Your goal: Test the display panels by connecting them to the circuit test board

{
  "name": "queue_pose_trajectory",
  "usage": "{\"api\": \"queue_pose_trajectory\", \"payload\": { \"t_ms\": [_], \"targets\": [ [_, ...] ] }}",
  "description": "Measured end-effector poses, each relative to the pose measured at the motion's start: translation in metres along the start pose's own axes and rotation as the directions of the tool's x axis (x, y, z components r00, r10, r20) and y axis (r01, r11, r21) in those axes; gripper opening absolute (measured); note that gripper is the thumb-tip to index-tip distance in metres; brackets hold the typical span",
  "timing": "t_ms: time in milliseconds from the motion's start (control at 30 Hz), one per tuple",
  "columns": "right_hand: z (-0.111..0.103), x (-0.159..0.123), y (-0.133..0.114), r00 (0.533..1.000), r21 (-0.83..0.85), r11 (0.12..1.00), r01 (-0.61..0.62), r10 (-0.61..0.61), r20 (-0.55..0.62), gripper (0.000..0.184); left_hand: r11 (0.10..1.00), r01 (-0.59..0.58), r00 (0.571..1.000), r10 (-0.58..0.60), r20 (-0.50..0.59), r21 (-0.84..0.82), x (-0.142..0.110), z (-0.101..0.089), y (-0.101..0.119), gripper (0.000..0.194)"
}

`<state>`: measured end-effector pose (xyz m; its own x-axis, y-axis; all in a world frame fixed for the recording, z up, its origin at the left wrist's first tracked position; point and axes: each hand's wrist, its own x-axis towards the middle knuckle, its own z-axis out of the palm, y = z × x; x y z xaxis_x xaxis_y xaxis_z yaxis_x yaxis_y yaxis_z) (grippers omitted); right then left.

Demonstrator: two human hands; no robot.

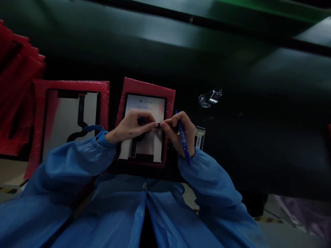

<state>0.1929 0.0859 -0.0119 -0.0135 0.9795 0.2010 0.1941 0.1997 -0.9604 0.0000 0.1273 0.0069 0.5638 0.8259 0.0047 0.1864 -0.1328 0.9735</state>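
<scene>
A display panel point(146, 148) lies back side up on a red bubble-wrap pouch point(170, 100) in front of me. Over it, my left hand point(136, 124) pinches a small dark end, seemingly of the panel's black flex cable point(133, 148). Thumb and finger of my right hand point(183, 131) are closed at the same dark piece, meeting the left fingertips. A blue pen point(184, 143) is tucked in my right hand, pointing down towards the wrist. What the right fingertips grip is too small to make out.
Left of me, a second display panel point(66, 119) with a black cable rests on another red pouch point(104, 100). More red pouches point(15, 93) are piled at far left. A shiny metal object point(210, 99) and a labelled part point(199, 137) lie on the right of the dark table.
</scene>
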Motion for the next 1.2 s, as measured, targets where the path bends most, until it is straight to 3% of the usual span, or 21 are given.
{"api": "queue_pose_trajectory", "payload": {
  "t_ms": [333,433,500,567,633,667,700,733,800,900,967,1067,1200],
  "targets": [
    [-0.001,-0.001,-0.002,0.983,-0.045,0.999,0.017,-0.008,0.186,0.030,0.999,0.034,0.995,-0.032,0.094,-0.028,0.003,0.000,0.002,0.029],
    [0.000,0.002,-0.003,0.989,-0.061,0.997,0.040,-0.031,0.147,0.031,0.987,-0.005,0.995,-0.012,0.102,0.163,0.001,-0.008,0.009,0.031],
    [-0.005,0.004,-0.007,0.992,-0.059,0.993,0.105,-0.101,0.077,0.025,0.908,0.006,1.000,-0.008,0.004,0.419,-0.009,-0.016,0.022,0.034],
    [-0.013,0.004,-0.014,0.963,-0.075,0.966,0.248,-0.254,-0.089,0.014,0.766,0.136,0.983,-0.026,-0.182,0.628,-0.030,-0.023,0.036,0.038],
    [-0.021,-0.005,-0.021,0.871,-0.129,0.923,0.363,-0.385,-0.305,0.012,0.653,0.323,0.936,-0.113,-0.333,0.685,-0.061,-0.022,0.045,0.040],
    [-0.023,-0.013,-0.023,0.825,-0.155,0.909,0.386,-0.416,-0.382,0.013,0.620,0.390,0.916,-0.186,-0.355,0.681,-0.078,-0.018,0.045,0.040],
    [-0.025,-0.023,-0.025,0.814,-0.178,0.906,0.383,-0.422,-0.399,0.015,0.604,0.434,0.900,-0.269,-0.342,0.668,-0.094,-0.013,0.043,0.040],
    [-0.024,-0.034,-0.025,0.839,-0.201,0.909,0.364,-0.414,-0.352,0.015,0.591,0.473,0.881,-0.341,-0.328,0.654,-0.108,-0.007,0.038,0.039],
    [-0.018,-0.057,-0.022,0.920,-0.298,0.890,0.344,-0.384,-0.084,0.017,0.559,0.548,0.831,-0.447,-0.331,0.622,-0.130,0.005,0.025,0.037],
    [0.000,-0.085,-0.009,0.922,-0.443,0.812,0.379,-0.294,0.250,0.024,0.590,0.601,0.797,-0.493,-0.350,0.539,-0.142,0.014,0.007,0.036],
    [0.012,-0.096,-0.001,0.921,-0.485,0.791,0.371,-0.249,0.299,0.037,0.664,0.595,0.804,-0.486,-0.344,0.452,-0.141,0.014,0.000,0.037],
    [0.026,-0.104,0.006,0.937,-0.500,0.800,0.332,-0.218,0.273,0.053,0.757,0.590,0.800,-0.501,-0.329,0.281,-0.137,0.010,0.001,0.039],
    [0.041,-0.108,0.003,0.935,-0.428,0.832,0.354,-0.294,0.200,0.080,0.807,0.565,0.747,-0.589,-0.308,-0.172,-0.133,0.019,0.024,0.043]
  ]
}}
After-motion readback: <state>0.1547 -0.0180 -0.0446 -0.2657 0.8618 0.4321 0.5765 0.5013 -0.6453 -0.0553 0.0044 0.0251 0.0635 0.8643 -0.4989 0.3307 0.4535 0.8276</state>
